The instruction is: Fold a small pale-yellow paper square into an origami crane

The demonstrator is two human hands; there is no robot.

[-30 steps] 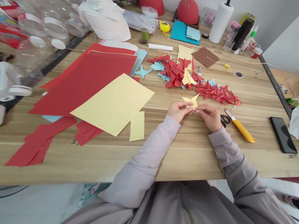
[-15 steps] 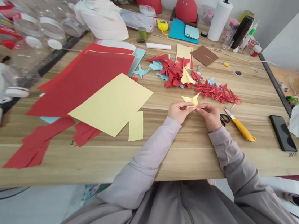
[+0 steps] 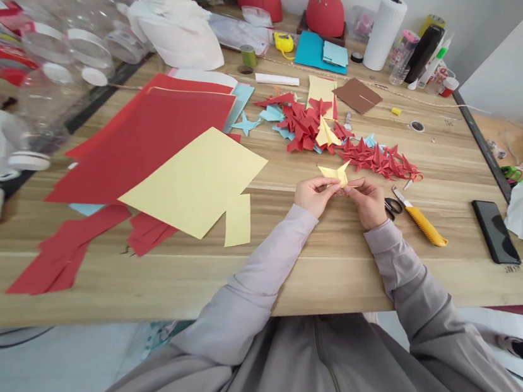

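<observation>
Both my hands pinch one small folded piece of yellow paper (image 3: pixel 338 175) low over the table, two pointed corners of it sticking up away from me. My left hand (image 3: pixel 315 197) grips its left side between thumb and fingers. On its lower right, my right hand (image 3: pixel 367 201) closes on it with thumb and fingertips, which hide part of the folds. Just beyond lie heaps of folded red paper stars (image 3: pixel 374 158) and red paper pieces (image 3: pixel 303 128), with a folded yellow paper piece (image 3: pixel 326 134) on top. A blue paper star (image 3: pixel 246 125) rests farther left.
A yellow utility knife (image 3: pixel 424 225) and black-handled scissors (image 3: pixel 392 206) lie right of my right hand, and a phone (image 3: pixel 494 231) farther right. Leftward are a yellow sheet (image 3: pixel 193 182), red sheets (image 3: pixel 149 133) and red strips (image 3: pixel 65 252). Plastic bottles (image 3: pixel 47 98) stand at back left.
The folded yellow paper has shifted very slightly between my fingers, and my right fingertips have moved a little. Everything else on the table stays in place.
</observation>
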